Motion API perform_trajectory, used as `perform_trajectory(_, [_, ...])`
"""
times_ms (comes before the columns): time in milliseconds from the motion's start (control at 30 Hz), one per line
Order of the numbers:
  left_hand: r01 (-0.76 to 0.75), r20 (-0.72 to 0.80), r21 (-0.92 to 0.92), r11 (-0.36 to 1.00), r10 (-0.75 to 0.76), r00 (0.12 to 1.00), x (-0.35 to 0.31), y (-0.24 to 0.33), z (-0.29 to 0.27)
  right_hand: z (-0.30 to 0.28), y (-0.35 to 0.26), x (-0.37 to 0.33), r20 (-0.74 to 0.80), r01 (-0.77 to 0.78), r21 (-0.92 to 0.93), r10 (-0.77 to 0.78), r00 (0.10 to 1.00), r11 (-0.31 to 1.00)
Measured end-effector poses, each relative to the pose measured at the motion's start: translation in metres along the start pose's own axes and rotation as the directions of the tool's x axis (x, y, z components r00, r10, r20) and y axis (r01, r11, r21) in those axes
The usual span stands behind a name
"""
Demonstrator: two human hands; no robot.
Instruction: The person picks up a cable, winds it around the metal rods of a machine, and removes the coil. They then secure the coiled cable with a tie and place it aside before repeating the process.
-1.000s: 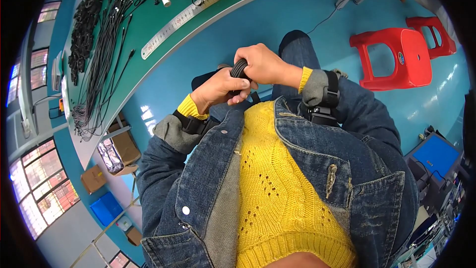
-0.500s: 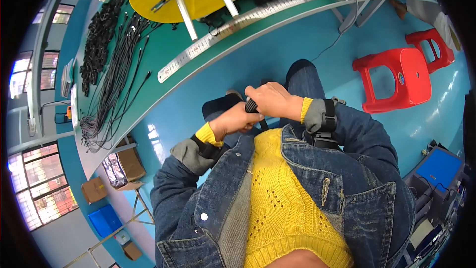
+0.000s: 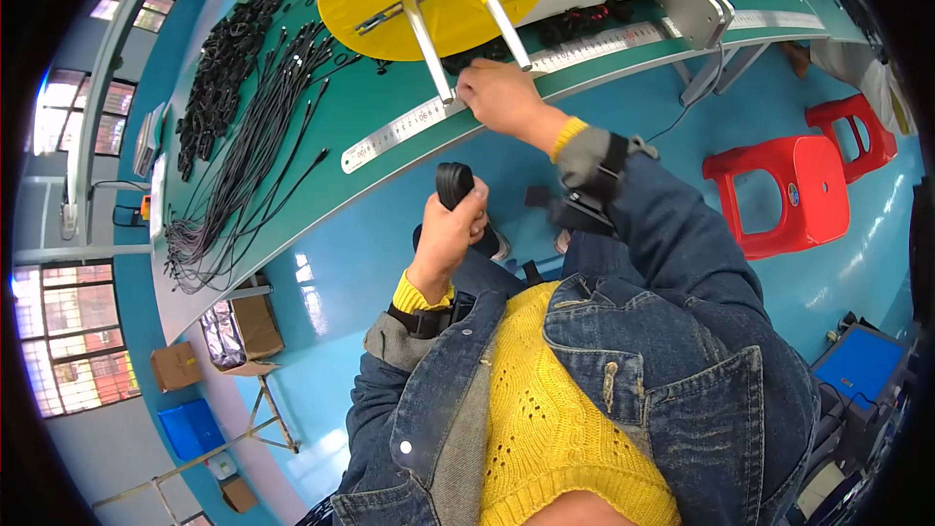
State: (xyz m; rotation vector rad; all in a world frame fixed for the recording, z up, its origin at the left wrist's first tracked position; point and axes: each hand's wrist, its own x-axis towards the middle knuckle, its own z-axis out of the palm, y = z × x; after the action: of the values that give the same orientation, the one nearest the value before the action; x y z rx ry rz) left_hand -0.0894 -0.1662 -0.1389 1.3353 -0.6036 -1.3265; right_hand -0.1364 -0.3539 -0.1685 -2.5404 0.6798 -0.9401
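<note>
Black cable coil (image 3: 453,183) at my 11 o'clock | left grip (image 3: 450,237) closed round its lower end | right grip (image 3: 504,99) half-curled at 12, tabletop (image 3: 360,109) edge, contents I can't tell | likely light, springy; I'd clasp mid-bundle

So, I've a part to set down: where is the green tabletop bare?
The green patch bordered by the loose cables, the ruler's left end and the yellow disc looks bare. Crowded: the left side, with the black heap, and around the right hand.

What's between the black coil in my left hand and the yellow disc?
Head view: a ruler near the front edge of the green table.
</note>
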Motion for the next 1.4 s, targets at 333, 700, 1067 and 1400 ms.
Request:
perform_trajectory(333, [-0.105,-0.011,0.108,0.989,0.106,0.994,0.019,0.014,0.011,-0.066,-0.031,-0.082,0.651,-0.675,0.735,0.215,0.728,0.063])
perform_trajectory(700, [0.051,0.158,0.12,0.991,-0.07,0.985,0.005,-0.001,0.009,-0.091,-0.025,-0.122,0.777,-0.777,0.629,0.047,0.627,-0.026])
perform_trajectory(1067, [0.063,0.146,0.682,0.729,-0.22,0.965,0.01,-0.015,0.016,-0.087,-0.04,-0.082,0.631,0.021,0.308,-0.221,0.744,0.951])
perform_trajectory(1400, [-0.275,0.077,0.648,0.71,0.298,0.951,-0.007,-0.017,0.013,-0.074,-0.041,-0.102,0.523,-0.542,0.728,0.172,0.835,0.421])
